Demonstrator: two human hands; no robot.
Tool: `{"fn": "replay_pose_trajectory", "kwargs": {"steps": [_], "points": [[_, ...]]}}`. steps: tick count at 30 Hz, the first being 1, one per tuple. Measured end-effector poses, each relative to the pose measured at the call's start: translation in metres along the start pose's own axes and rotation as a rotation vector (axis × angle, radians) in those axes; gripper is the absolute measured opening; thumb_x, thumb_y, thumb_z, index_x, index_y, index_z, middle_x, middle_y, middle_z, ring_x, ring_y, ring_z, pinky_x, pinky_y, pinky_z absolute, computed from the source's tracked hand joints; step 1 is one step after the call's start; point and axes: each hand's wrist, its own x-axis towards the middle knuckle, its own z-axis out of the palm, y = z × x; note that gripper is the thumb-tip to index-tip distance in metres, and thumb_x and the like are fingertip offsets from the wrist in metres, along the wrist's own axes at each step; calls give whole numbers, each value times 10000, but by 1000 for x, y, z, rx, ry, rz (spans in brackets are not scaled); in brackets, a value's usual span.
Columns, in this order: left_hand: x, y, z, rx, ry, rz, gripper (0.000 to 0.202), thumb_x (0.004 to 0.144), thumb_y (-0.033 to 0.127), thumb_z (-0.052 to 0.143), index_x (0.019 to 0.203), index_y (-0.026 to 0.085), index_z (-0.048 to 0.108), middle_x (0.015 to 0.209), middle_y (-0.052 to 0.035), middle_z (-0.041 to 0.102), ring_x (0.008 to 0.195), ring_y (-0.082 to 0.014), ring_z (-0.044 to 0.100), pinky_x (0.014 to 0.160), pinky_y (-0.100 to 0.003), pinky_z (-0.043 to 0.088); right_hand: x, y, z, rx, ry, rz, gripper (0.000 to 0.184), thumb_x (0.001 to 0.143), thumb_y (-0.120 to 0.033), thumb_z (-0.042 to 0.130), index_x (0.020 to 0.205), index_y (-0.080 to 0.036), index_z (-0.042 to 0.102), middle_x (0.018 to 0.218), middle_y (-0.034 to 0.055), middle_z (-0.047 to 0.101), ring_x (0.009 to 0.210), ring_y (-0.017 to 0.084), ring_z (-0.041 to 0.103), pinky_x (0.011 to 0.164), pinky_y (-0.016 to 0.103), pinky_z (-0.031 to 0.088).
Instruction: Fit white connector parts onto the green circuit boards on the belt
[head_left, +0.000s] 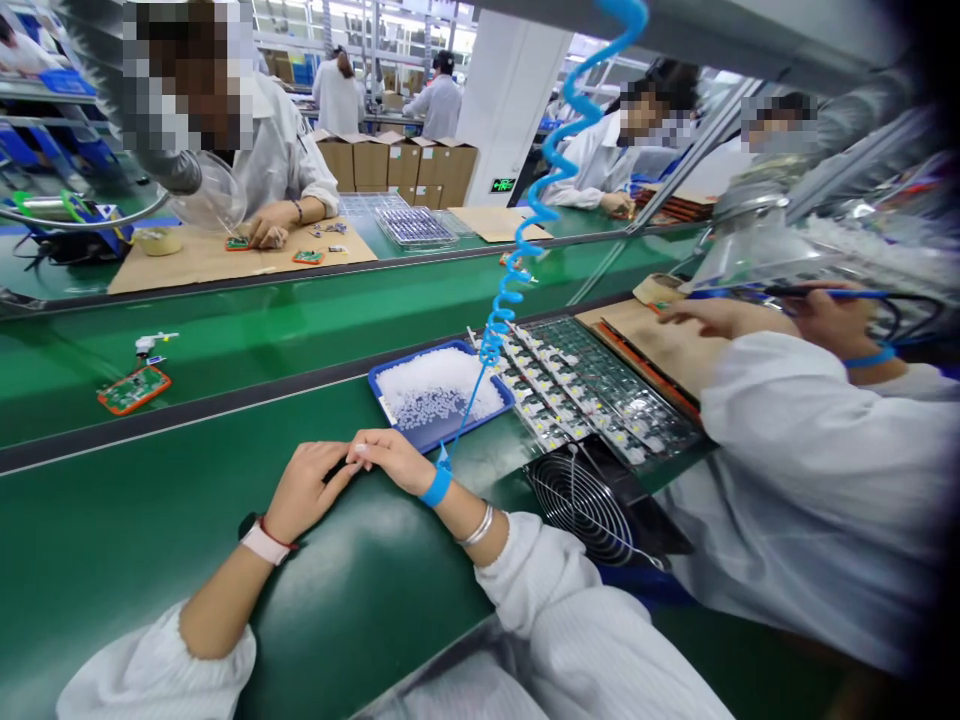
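Note:
Over the green bench top (112, 550), my left hand (309, 487) and my right hand (396, 460) meet at the fingertips. Both are closed, with thumb and fingers brought together; anything between them is hidden or too small to name. A blue wrist strap (436, 487) circles my right wrist, with a coiled blue cord (559, 165) rising from it. Just beyond my right hand lies a blue tray (431, 438) of small white pieces (431, 378). To its right sit rows of small white parts (559, 385) on a clear tray.
A black fan with a wire guard (581, 505) stands right of my forearm. An orange-edged green circuit board (135, 390) lies on the green conveyor (300, 320) beyond the dark rail. A co-worker's arm (795, 400) reaches in at right; another person (277, 150) works opposite.

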Motion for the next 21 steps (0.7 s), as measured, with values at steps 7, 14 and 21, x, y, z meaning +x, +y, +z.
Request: {"fn": "replay_pose_trajectory", "kwargs": {"steps": [7,14,21], "points": [[-2,-4,4,7,-1,28,299,939,375,387,1015,210,625,1001,-70,687,908,-216,614,808,-356,427,0,-1,0,31,-10,10,390,759,-545,573,725,-159,618,685,-4,572,613,100,407,607,253,330],[-2,-4,3,8,-9,43,307,956,323,351,997,202,630,989,-68,679,882,-204,606,803,-345,414,0,-4,1,43,-8,15,337,748,-498,599,753,-161,602,615,-37,503,585,94,379,585,254,293],[-2,-6,4,0,2,41,324,963,314,330,1004,202,631,932,-53,672,844,-195,600,784,-329,416,-1,-7,4,57,-13,19,334,740,-493,622,785,-163,590,663,-36,503,614,91,410,627,253,341]]}}
